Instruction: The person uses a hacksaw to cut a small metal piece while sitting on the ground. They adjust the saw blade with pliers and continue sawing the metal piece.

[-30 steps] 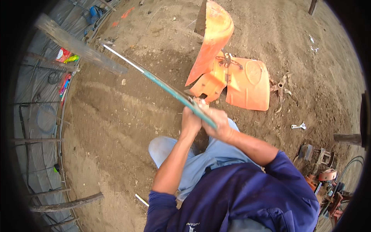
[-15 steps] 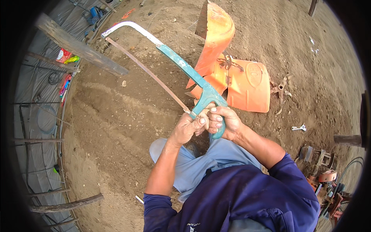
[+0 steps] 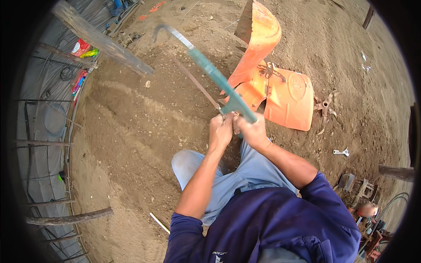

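At the left, a red packet and a yellow packet lie against grey sheeting, their contents impossible to tell. Mid-view, a teal hacksaw, blurred, slants to the upper left above the dirt floor; the left hand has its grip closed by the lower end of the blade, while the right hand has its grip clamped around the handle. Rightward lie orange panels, a rusty star-shaped part and a wrench.

hacksaw at upper centre, hinged panels rightward, wrench on ground at right, post upper left.
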A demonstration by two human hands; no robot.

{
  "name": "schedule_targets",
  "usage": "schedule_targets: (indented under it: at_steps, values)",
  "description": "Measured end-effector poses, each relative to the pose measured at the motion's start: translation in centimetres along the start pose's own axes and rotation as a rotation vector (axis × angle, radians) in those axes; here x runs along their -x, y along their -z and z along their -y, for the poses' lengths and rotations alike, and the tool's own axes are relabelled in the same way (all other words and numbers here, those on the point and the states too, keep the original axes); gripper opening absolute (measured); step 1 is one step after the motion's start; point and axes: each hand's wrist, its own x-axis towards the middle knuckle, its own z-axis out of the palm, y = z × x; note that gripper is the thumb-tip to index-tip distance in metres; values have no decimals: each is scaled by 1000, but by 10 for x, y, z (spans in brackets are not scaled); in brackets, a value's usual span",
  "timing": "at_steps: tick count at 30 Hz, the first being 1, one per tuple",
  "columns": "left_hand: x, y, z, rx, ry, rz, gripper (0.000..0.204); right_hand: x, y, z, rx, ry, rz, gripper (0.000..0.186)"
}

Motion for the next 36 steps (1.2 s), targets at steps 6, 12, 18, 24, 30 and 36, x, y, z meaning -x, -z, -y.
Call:
schedule_targets:
  at_steps: [6,12,18,24,30,36]
  values:
    - [23,24,-27,252,-134,505,39,0,12,32,-938,-534,169,13]
    - [31,34,-52,-39,-422,616,47,9,14,45,-1042,-721,284,13]
    - [40,34,-40,50,-65,453,44,16,7,30,-829,-543,114,10]
    - [37,17,-20,-58,-44,131,47,20,4,12,83,31,32,18]
    - [30,59,-47,-222,-286,260,44,28,11,17,-406,-222,56,22]
    - [37,59,-68,-385,-362,249,55,39,17,28,-454,-322,148,18]
